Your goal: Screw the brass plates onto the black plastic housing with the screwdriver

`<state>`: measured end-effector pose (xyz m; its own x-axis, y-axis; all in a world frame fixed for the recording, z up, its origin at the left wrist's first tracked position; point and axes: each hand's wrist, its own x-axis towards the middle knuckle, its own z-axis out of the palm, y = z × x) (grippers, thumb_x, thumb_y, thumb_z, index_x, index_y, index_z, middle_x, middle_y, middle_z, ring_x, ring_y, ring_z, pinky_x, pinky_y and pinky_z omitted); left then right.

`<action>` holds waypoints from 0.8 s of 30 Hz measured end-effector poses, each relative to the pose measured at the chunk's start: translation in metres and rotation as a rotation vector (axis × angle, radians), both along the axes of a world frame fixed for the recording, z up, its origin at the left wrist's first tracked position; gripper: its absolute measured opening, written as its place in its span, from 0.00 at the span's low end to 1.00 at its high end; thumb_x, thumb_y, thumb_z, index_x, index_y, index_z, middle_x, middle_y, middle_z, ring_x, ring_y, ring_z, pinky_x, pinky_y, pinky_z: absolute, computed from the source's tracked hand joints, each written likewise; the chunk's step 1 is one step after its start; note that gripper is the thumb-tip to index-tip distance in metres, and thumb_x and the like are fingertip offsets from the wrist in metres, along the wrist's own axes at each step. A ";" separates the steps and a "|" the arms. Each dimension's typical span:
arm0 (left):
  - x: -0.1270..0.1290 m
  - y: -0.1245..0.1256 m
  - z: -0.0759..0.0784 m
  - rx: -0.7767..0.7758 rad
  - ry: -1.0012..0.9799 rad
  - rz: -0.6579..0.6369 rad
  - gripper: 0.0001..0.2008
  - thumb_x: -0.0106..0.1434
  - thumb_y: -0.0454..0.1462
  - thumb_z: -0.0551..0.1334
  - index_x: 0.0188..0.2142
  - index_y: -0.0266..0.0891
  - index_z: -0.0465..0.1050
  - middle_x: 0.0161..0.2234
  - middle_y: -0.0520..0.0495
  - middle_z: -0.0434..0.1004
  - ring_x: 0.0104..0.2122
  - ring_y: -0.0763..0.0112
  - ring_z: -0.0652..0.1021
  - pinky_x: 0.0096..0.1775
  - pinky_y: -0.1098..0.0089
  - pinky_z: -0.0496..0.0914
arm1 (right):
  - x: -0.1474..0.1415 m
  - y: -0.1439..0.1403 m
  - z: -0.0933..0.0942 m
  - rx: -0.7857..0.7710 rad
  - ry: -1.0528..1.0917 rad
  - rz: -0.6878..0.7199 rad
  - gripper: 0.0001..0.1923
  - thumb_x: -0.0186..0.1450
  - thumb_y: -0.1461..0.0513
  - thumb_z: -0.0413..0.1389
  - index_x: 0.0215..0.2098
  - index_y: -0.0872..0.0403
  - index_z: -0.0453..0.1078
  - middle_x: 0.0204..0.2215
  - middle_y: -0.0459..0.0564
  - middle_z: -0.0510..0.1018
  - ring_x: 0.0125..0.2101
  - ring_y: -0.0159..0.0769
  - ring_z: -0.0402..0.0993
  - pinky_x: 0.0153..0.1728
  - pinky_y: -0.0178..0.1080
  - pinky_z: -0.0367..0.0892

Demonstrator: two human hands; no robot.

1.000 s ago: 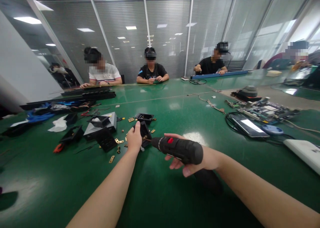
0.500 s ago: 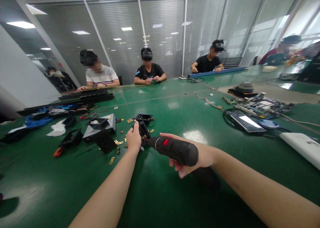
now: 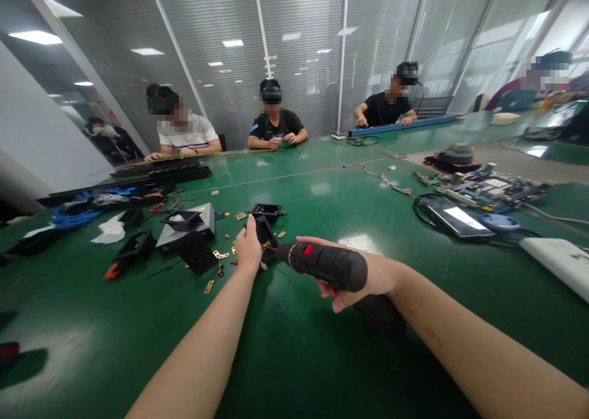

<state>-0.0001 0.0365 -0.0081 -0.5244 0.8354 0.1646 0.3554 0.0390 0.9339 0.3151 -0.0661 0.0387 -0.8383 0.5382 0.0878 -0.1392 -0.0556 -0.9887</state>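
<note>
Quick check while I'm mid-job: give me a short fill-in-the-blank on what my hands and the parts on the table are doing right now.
1. The right hand grips a black electric ____ with a red switch.
2. The left hand steadies a small ____-coloured plastic part on the table.
3. The loose brass pieces lie on the ____ table top.

Missing words: screwdriver; black; green

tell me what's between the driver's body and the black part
Only the driver's thin bit, running into the black part, as the head view shows.
</note>
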 end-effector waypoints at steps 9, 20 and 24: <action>0.000 -0.002 0.004 -0.010 0.079 -0.030 0.57 0.57 0.91 0.38 0.29 0.47 0.78 0.36 0.31 0.87 0.40 0.43 0.83 0.48 0.50 0.76 | -0.014 -0.028 0.009 -0.054 -0.022 -0.137 0.85 0.55 0.66 0.90 0.95 0.46 0.43 0.40 0.41 0.85 0.40 0.41 0.86 0.48 0.46 0.82; 0.000 -0.007 0.005 -0.025 -0.057 -0.095 0.56 0.56 0.91 0.47 0.31 0.45 0.81 0.37 0.32 0.89 0.40 0.44 0.85 0.42 0.53 0.77 | -0.048 -0.077 0.013 -0.037 0.000 -0.318 0.79 0.57 0.63 0.85 0.94 0.45 0.46 0.48 0.49 0.84 0.43 0.46 0.84 0.51 0.53 0.82; 0.005 -0.010 0.009 -0.033 -0.039 -0.095 0.55 0.62 0.88 0.46 0.32 0.44 0.84 0.35 0.32 0.89 0.41 0.43 0.87 0.46 0.52 0.80 | -0.047 -0.081 0.016 -0.005 0.005 -0.346 0.76 0.58 0.61 0.85 0.94 0.45 0.49 0.49 0.51 0.83 0.47 0.48 0.83 0.55 0.56 0.82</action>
<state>0.0047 0.0264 0.0006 -0.4484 0.8862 0.1169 0.3222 0.0382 0.9459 0.2682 -0.1467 0.0550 -0.6058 0.7907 0.0880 -0.1549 -0.0088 -0.9879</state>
